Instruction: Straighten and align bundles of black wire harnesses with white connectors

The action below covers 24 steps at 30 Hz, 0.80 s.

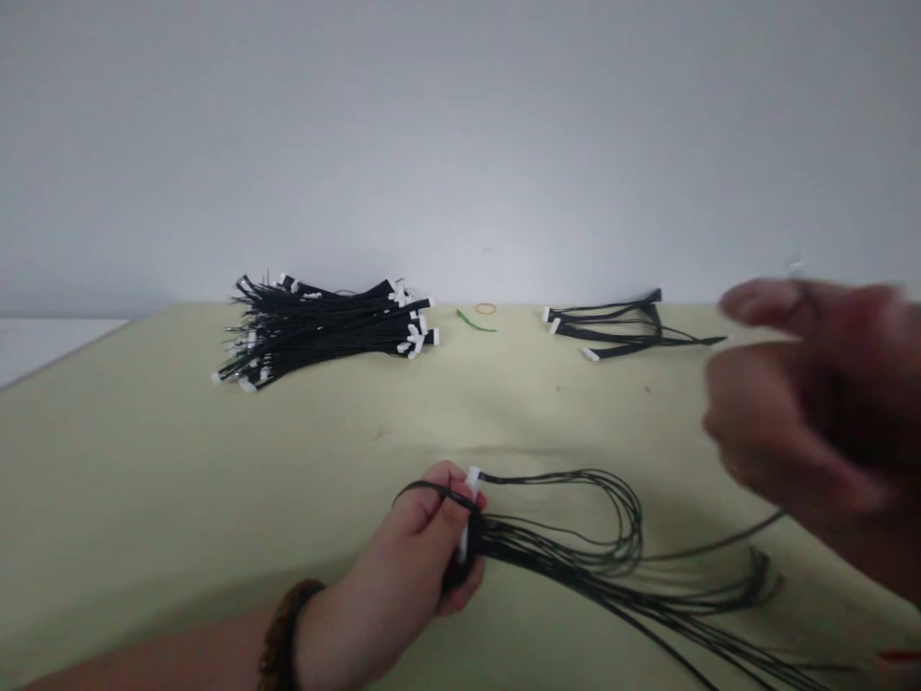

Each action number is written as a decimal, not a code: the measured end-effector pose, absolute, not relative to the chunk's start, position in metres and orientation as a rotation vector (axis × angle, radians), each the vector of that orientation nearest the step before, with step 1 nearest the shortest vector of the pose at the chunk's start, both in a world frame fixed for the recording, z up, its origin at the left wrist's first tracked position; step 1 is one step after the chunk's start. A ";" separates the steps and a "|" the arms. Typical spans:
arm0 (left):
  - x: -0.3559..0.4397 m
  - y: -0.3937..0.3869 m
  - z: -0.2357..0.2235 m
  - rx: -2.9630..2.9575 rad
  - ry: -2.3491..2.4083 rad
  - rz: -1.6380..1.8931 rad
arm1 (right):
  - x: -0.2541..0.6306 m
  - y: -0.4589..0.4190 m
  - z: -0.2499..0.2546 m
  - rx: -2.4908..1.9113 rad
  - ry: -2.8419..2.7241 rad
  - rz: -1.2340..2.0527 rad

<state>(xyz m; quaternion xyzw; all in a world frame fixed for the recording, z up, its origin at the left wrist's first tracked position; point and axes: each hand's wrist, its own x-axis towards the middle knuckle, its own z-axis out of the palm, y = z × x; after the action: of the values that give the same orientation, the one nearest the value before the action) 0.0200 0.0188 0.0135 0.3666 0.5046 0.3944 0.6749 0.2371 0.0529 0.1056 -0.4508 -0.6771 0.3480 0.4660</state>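
Wire bundle [554,559] clenched at its connector end in left hand [403,547], leads running right across table [144,461] toward blurred, half-open right hand [798,403], which is nearer their loose ends.

I have my left hand [403,561], my right hand [798,403], one big wire pile [323,331], one small wire pile [619,324], one wire bunch [576,566], one rubber band [485,308] and one green string [475,321].

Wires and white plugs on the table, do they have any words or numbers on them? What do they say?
None can be read: the white connectors and black wires show no legible words, numbers or signs; any marks on them would be too small or blurred to read.
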 end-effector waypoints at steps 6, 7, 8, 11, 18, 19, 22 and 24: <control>0.016 0.017 0.014 0.755 1.055 0.849 | 0.194 0.035 0.078 -1.244 -2.138 1.010; 0.015 0.017 0.015 0.753 1.038 0.846 | 0.191 0.034 0.074 -1.242 -2.232 0.843; 0.015 0.016 0.014 0.758 1.012 0.846 | 0.190 0.033 0.069 -1.210 -2.308 0.680; 0.013 0.017 0.011 0.777 0.913 0.861 | 0.192 0.031 0.057 -0.988 -2.465 0.271; 0.012 0.013 0.002 0.851 0.821 0.874 | 0.193 0.026 0.049 -0.767 -2.518 -0.063; 0.012 0.013 0.003 0.861 0.823 0.877 | 0.192 0.026 0.051 -0.765 -2.521 -0.080; 0.014 0.012 0.008 0.902 0.847 0.872 | 0.189 0.025 0.055 -0.747 -2.555 -0.095; 0.015 0.012 0.012 0.914 0.872 0.863 | 0.188 0.025 0.058 -0.724 -2.590 -0.088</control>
<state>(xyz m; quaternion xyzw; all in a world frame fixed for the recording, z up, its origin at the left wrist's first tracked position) 0.0146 0.0118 0.0118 0.4136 0.3946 0.3908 0.7214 0.1883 0.0250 0.0583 -0.2622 -0.9382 -0.0318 0.2236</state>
